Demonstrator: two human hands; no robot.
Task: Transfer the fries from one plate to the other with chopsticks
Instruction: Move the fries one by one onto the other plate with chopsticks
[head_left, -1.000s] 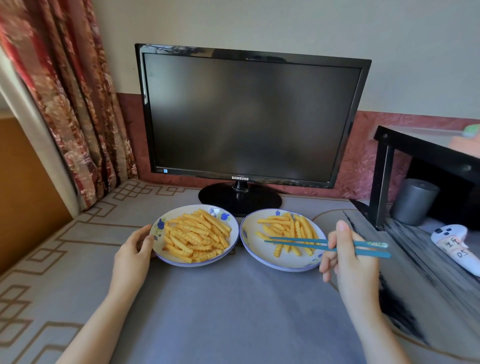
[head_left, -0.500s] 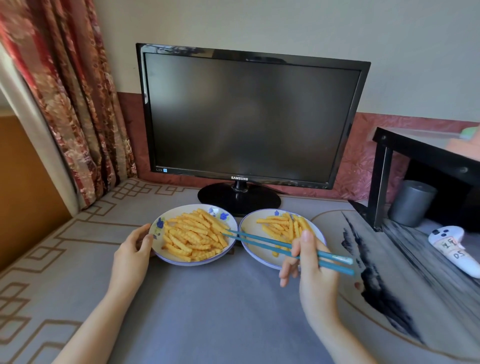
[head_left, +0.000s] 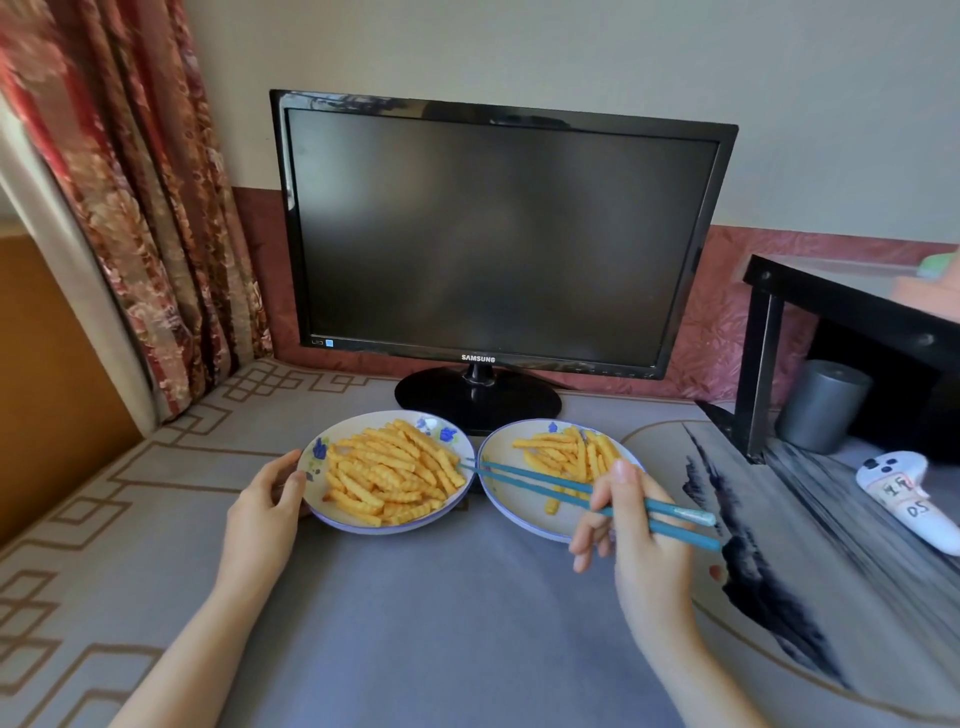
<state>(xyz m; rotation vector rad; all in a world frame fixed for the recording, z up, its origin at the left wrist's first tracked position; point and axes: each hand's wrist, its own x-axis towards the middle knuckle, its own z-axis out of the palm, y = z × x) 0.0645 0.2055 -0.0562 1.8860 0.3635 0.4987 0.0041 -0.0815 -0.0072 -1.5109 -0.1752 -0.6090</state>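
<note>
On the grey cloth, our left hand (head_left: 265, 499) grips the round left plate (head_left: 318, 496) of crinkle-cut fries (head_left: 395, 470); our right hand (head_left: 631, 525) pinches slim teal chopsticks (head_left: 540, 480), tips touching that heap.

Left hand (head_left: 265, 512) and right hand (head_left: 641, 540): both bare, no rings, watch or gloves; forearms uncovered, no sleeves in view.
</note>
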